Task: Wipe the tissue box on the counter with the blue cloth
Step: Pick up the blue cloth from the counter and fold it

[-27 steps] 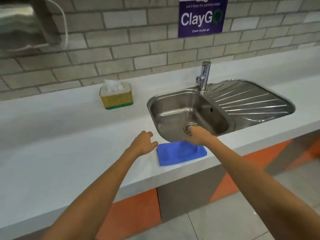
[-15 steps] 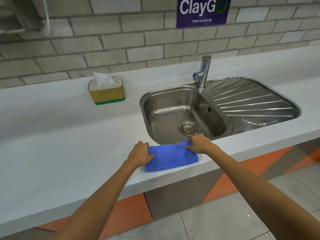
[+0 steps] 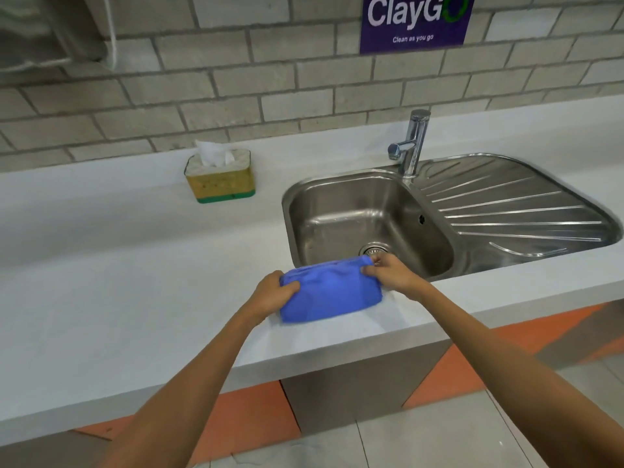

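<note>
The blue cloth [image 3: 329, 292] lies bunched between the two hands at the near edge of the bench [image 3: 118, 298], its far edge lifted and its lower part resting on the surface. The left hand [image 3: 271, 293] pinches the cloth's left end, fingers curled over the top of the fold. The right hand [image 3: 391, 271] pinches the cloth's upper right corner between thumb and fingertips, just in front of the sink's rim. Both arms reach forward, bare to the elbow.

The tissue box [image 3: 220, 177], yellow with a green band at the base and a white tissue standing out of its top, sits well beyond the left hand and off to its left, near the brick wall [image 3: 236, 79], well apart from the cloth.

Directly beyond the right hand is the steel sink [image 3: 435, 265], its drain partly hidden by the fingers, with a chrome tap [image 3: 412, 143] at the back and a ribbed draining board [image 3: 513, 207] to the right. A purple sign [image 3: 415, 21] reading "ClayGo, Clean as you go" hangs on the wall above.
</note>
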Available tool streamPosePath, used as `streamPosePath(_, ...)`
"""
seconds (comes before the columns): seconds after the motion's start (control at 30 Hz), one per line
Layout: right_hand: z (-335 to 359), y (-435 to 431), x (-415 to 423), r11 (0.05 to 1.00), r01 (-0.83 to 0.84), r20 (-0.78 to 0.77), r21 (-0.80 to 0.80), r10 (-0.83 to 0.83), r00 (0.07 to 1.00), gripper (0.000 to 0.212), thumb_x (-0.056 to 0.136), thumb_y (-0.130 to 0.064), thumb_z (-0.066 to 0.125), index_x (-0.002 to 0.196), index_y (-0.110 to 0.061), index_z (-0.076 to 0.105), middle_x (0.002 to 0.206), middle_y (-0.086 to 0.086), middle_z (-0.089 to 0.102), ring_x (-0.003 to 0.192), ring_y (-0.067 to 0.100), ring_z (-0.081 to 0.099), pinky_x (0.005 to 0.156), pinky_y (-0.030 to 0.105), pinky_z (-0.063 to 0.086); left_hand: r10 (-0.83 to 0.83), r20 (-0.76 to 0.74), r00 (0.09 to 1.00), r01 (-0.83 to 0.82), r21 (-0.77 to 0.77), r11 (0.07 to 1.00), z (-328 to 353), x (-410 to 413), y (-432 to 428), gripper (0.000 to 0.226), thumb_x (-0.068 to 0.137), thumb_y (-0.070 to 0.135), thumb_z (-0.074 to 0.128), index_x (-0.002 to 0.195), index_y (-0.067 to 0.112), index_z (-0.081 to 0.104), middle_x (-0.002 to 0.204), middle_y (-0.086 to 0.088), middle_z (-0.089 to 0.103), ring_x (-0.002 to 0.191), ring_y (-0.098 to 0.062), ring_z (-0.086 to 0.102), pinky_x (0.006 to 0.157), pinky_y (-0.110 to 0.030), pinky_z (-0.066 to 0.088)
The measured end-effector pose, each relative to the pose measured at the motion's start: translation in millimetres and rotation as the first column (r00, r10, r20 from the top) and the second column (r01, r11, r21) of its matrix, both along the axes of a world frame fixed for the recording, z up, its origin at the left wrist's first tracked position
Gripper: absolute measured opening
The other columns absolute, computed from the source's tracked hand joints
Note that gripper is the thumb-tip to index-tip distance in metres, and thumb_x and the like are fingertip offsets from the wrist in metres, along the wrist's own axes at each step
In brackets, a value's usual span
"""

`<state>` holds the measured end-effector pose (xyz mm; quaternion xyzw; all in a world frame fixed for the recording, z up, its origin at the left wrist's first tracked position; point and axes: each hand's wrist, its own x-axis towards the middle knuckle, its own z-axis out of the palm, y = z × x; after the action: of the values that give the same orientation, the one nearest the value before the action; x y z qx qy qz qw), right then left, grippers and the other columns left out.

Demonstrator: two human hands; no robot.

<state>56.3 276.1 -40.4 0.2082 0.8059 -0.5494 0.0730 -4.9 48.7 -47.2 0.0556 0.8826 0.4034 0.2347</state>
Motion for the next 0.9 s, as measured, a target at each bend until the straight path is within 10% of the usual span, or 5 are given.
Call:
streamPosePath(0.13, 11.7, -1.2, -18.0, 0.972, 0.154, -0.082, -0.175, -0.17, 0.982, 0.016, 0.087, -0.021, 0.061, 0.094, -0.011, 0.051, 0.083, 0.002, 0.061, 0.07, 0.009, 0.058, 0.052, 0.015, 0.045, 0.174, 0.212, 0.962, -0.233, 0.299, 0.925, 11.2, -11.5, -0.8, 0.031, 0.09, 0.02, 0.052, 0.116, 0.003, 0.052, 0.116, -0.013, 0.059, 0.1, -0.026, 0.057, 0.089, -0.039, 0.048)
streamPosePath(0.4, 40.0, -30.2, -76.2, 0.942, 0.244, -0.196, -0.23, -0.29, 0.937, 0.01, 0.083, -0.013, 0.064, 0.09, -0.008, 0.059, 0.094, 0.011, 0.062, 0.087, 0.02, 0.058, 0.081, 0.031, 0.049, 0.213, 0.577, 0.789, -0.558, 0.526, 0.642, 26.5, -39.6, -5.4, 0.022, 0.09, 0.021, 0.057, 0.11, 0.011, 0.059, 0.107, -0.007, 0.063, 0.082, -0.015, 0.063, 0.059, -0.026, 0.056)
streamPosePath(0.53, 66.6, -66.4, -113.3, 0.985, 0.169, -0.336, 0.017, -0.154, 0.929, 0.015, 0.08, -0.017, 0.067, 0.093, -0.01, 0.063, 0.088, 0.004, 0.061, 0.081, 0.015, 0.058, 0.073, 0.027, 0.046, 0.207, 0.617, 0.759, -0.625, 0.602, 0.498, 37.5, -58.8, -3.8, 0.026, 0.096, 0.021, 0.044, 0.118, 0.011, 0.054, 0.103, -0.007, 0.063, 0.078, -0.014, 0.061, 0.047, -0.016, 0.054)
streamPosePath(0.73, 85.0, -136.8, -150.7, 0.956, -0.06, -0.363, 0.288, 0.167, 0.917, 0.017, 0.076, -0.024, 0.068, 0.091, -0.015, 0.069, 0.071, -0.003, 0.064, 0.072, 0.015, 0.062, 0.071, 0.028, 0.051, 0.036, 0.598, 0.801, -0.571, 0.743, 0.351, 59.4, -92.3, -16.3, 0.046, 0.097, 0.036, 0.032, 0.084, 0.016, 0.071, 0.082, -0.004, 0.076, 0.075, -0.017, 0.072, 0.07, -0.03, 0.058)
streamPosePath(0.9, 90.8, -171.9, -179.9, 0.925, -0.195, -0.312, 0.327, 0.3, 0.901, 0.022, 0.084, -0.021, 0.056, 0.1, -0.012, 0.07, 0.091, 0.011, 0.074, 0.081, 0.025, 0.068, 0.08, 0.039, 0.055, 0.04, 0.595, 0.803, -0.573, 0.751, 0.329, 63.6, -126.9, -49.0, 0.042, 0.096, 0.042, 0.036, 0.093, 0.013, 0.066, 0.084, -0.006, 0.075, 0.077, -0.018, 0.072, 0.073, -0.03, 0.058)
